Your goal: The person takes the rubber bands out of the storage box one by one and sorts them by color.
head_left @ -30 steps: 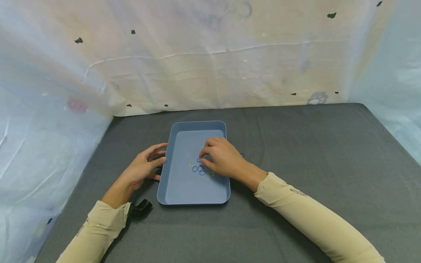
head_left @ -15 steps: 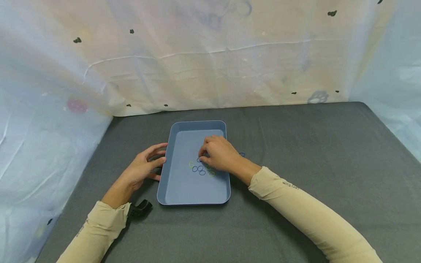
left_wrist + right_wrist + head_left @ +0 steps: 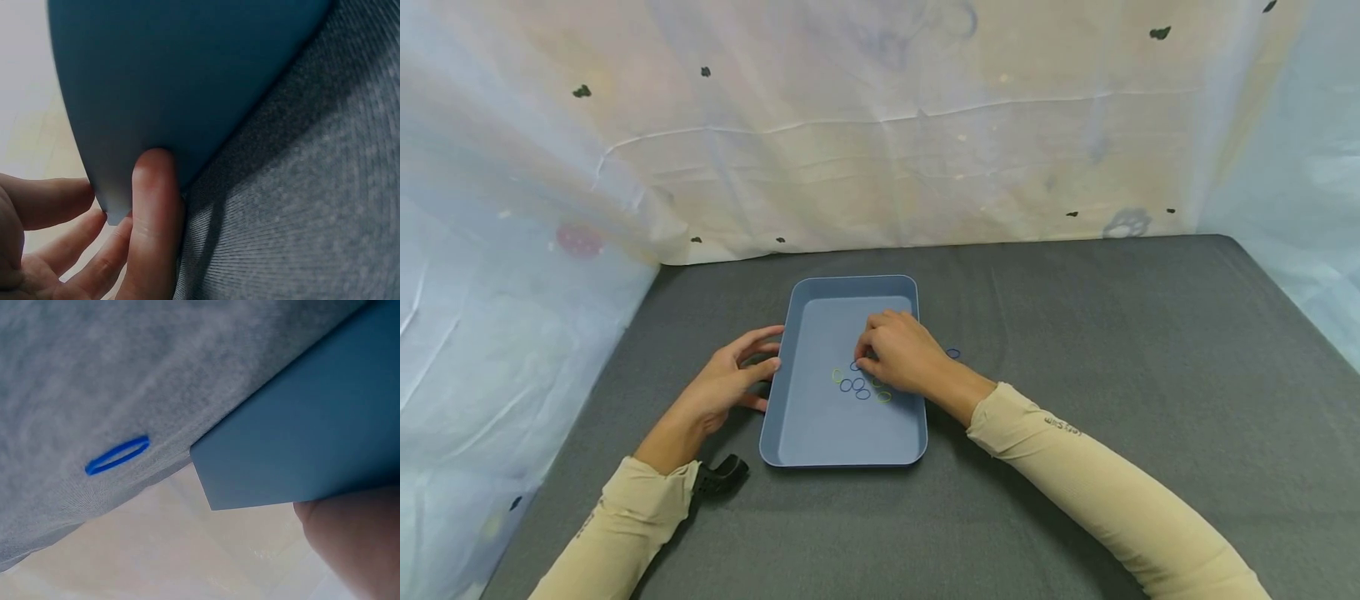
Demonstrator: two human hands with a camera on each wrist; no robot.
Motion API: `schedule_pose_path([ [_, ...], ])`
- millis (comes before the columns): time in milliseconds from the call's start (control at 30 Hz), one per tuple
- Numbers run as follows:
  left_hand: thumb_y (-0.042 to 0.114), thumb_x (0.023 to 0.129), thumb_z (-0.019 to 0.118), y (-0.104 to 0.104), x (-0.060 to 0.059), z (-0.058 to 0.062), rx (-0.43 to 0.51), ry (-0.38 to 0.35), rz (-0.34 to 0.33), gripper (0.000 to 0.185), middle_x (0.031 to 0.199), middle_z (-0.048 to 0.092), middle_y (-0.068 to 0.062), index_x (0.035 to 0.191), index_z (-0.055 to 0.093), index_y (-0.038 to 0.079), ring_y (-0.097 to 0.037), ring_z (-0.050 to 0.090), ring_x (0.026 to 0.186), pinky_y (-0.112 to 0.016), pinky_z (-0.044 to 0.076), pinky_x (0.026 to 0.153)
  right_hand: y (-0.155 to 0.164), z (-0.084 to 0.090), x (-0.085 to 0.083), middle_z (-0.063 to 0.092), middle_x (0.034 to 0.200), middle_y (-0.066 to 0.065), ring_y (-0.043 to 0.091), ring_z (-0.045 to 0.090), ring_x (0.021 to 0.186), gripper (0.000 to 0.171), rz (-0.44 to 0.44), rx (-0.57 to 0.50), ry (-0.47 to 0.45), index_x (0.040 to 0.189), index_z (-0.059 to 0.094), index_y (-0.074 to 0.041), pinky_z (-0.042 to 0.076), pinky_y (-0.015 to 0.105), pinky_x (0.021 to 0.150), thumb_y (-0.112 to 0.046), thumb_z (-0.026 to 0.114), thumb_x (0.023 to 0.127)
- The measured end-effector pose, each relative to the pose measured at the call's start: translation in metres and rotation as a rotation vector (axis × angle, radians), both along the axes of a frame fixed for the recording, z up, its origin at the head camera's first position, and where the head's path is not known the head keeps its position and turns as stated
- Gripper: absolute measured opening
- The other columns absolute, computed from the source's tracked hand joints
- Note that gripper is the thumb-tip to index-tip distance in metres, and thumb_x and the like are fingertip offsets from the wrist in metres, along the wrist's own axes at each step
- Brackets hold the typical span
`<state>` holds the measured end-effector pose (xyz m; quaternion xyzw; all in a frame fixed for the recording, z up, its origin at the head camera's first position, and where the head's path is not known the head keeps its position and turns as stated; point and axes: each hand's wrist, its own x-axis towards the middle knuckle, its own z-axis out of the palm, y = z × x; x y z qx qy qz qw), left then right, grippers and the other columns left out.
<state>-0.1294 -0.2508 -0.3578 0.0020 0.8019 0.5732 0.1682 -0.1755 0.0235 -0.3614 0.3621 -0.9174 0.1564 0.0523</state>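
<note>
While the left hand (image 3: 730, 385) rests relaxed fingers (image 3: 153, 212) against the shallow blue plastic tray (image 3: 820, 442) on the grey surface (image 3: 1075, 333), the right hand (image 3: 898, 357) pinches a small blue rubber band (image 3: 855, 366) inside it.

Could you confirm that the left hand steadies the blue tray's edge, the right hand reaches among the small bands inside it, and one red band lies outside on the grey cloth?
Not quite: the stray band is blue, not red, as the right wrist view shows. Otherwise correct: the left hand touches the tray and the right hand is among the bands inside.
</note>
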Motion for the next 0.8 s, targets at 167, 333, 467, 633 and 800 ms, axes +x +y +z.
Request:
schedule_pose_path([
  [167,0.018,0.103,0.056,0.0002,0.0002,0.0004,-0.002,0.002,0.002,0.059,0.154,0.037,-0.020,0.156,0.031,0.020,-0.030,0.060,0.112,-0.043,0.062,0.069,0.0003,-0.0003,0.0005,0.064,0.089,-0.003,0.016,0.052,0.083,0.007,0.003,-0.011,-0.003,0.089,0.079,-0.021,0.040,0.031,0.075,-0.024,0.073,0.091],
  [333,0.018,0.103,0.056,0.0003,0.0003,0.0004,-0.008,0.002,0.006,0.059,0.154,0.037,-0.020,0.156,0.031,0.020,-0.031,0.060,0.113,-0.042,0.062,0.068,0.0006,-0.0004,0.0007,0.064,0.090,-0.004,0.015,0.052,0.084,0.005,0.011,-0.014,-0.002,0.089,0.078,-0.021,0.040,0.032,0.076,-0.024,0.074,0.090],
  [467,0.017,0.103,0.056,0.0002,0.0001,0.0001,-0.007,0.002,0.006,0.059,0.155,0.037,-0.020,0.156,0.032,0.020,-0.032,0.059,0.113,-0.042,0.062,0.068,0.0008,-0.0002,0.0012,0.065,0.090,-0.003,0.016,0.053,0.085,0.006,0.018,-0.015,0.002,0.088,0.078,-0.020,0.041,0.032,0.076,-0.024,0.074,0.090],
  [633,0.017,0.103,0.056,-0.0002,-0.0004,-0.0004,-0.007,-0.007,0.007,0.059,0.155,0.036,-0.020,0.156,0.031,0.020,-0.032,0.059,0.115,-0.042,0.062,0.068,0.0006,-0.0012,0.0018,0.065,0.091,-0.004,0.016,0.054,0.086,0.009,0.023,-0.001,0.025,0.085,0.077,-0.020,0.042,0.032,0.077,-0.023,0.072,0.092],
  [800,0.017,0.103,0.056,0.0000,-0.0004,-0.0007,-0.010,-0.007,0.009,0.059,0.155,0.037,-0.020,0.156,0.032,0.020,-0.034,0.058,0.116,-0.042,0.062,0.069,0.0009,-0.0022,0.0019,0.065,0.092,-0.003,0.017,0.054,0.087,0.010,0.026,-0.003,0.032,0.086,0.076,-0.018,0.042,0.033,0.077,-0.023,0.071,0.093],
])
